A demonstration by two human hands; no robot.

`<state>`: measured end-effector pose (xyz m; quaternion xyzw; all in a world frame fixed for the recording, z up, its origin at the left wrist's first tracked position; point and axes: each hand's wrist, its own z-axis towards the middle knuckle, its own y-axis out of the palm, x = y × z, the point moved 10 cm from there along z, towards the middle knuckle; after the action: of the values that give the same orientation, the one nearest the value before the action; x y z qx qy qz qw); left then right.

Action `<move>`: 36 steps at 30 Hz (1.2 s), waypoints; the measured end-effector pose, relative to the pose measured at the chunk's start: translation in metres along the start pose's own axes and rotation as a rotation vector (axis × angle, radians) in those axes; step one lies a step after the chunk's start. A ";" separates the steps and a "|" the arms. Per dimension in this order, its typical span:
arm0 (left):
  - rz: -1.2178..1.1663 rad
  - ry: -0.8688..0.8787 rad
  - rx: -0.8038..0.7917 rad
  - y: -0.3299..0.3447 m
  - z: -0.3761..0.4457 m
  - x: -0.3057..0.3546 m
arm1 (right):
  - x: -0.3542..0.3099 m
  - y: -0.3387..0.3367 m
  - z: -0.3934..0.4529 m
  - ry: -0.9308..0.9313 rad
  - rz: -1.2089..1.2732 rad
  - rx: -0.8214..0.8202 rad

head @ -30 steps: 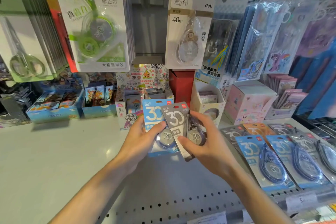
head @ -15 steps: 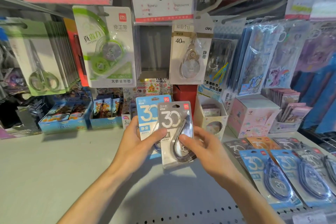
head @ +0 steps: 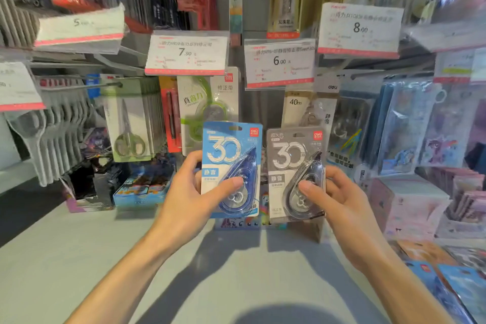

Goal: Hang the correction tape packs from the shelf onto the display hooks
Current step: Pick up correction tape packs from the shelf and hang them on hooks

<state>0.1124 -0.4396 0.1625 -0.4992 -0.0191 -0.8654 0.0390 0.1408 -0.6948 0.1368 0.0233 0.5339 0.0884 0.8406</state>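
Two packs are facing you, one in each hand, upright and side by side with a narrow gap between them. Below your hands the pale grey shelf (head: 65, 258) is spreading out flat and matte, your arms' shadows lying across it. Above your hands, white price cards in glossy sleeves (head: 279, 62) are hanging from hooks whose rods are mostly hidden behind them. Your left hand (head: 189, 200) is gripping the blue pack (head: 231, 155), thumb pressing on its clear teardrop blister while the fingers are wrapping behind the card, out of sight. Your right hand (head: 339, 200) is holding the grey pack (head: 294, 158) the same way, thumb on the blister, fingers curling round the card's right edge. Further right of that hand, more blue packs (head: 452, 287) are lying on the shelf, blurred and cut off by the frame. Left of your left hand, carded scissors (head: 128, 126) are hanging, softly blurred.
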 end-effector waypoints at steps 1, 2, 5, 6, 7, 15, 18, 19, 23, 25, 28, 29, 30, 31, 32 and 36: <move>0.018 0.020 -0.002 -0.003 0.002 0.009 | -0.008 0.003 0.003 -0.017 -0.005 -0.001; 0.038 0.039 -0.005 -0.004 0.004 0.017 | -0.015 0.005 0.006 -0.032 -0.010 -0.002; 0.074 0.092 -0.012 -0.008 0.009 0.041 | -0.038 0.010 0.012 -0.070 -0.038 0.013; 0.083 0.109 -0.020 -0.007 0.011 0.049 | -0.045 0.011 0.014 -0.080 -0.049 0.021; 0.097 0.127 -0.027 -0.007 0.012 0.056 | -0.052 0.011 0.015 -0.089 -0.054 0.025; 0.139 0.220 -0.067 -0.001 0.011 0.090 | -0.090 0.010 0.011 -0.144 -0.023 0.015; 0.133 0.245 -0.064 0.000 0.009 0.101 | -0.096 0.009 0.009 -0.161 -0.002 0.011; 0.133 0.253 -0.059 0.000 0.009 0.104 | -0.098 0.009 0.009 -0.168 0.003 0.014; 0.084 0.272 -0.045 0.001 0.008 0.115 | -0.100 0.005 0.007 -0.202 -0.009 0.039; 0.056 0.280 -0.037 0.001 0.008 0.118 | -0.096 -0.002 0.008 -0.208 -0.032 0.061; 0.036 0.292 -0.034 0.002 0.009 0.123 | -0.086 -0.009 0.012 -0.184 -0.075 0.076; 0.034 0.294 -0.034 0.002 0.009 0.123 | -0.082 -0.008 0.014 -0.174 -0.109 0.069; 0.031 0.295 -0.034 0.003 0.010 0.123 | -0.080 -0.005 0.016 -0.169 -0.148 0.056; 0.028 0.295 -0.034 0.003 0.010 0.123 | -0.079 -0.001 0.018 -0.169 -0.188 0.041; 0.027 0.298 -0.032 0.003 0.010 0.123 | -0.080 0.004 0.021 -0.175 -0.218 0.026; 0.035 0.311 -0.028 0.003 0.011 0.126 | -0.094 0.025 0.036 -0.224 -0.255 -0.008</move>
<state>0.0596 -0.4475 0.2771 -0.3601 0.0080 -0.9315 0.0496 0.1314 -0.6851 0.2396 -0.0383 0.4350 -0.0199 0.8994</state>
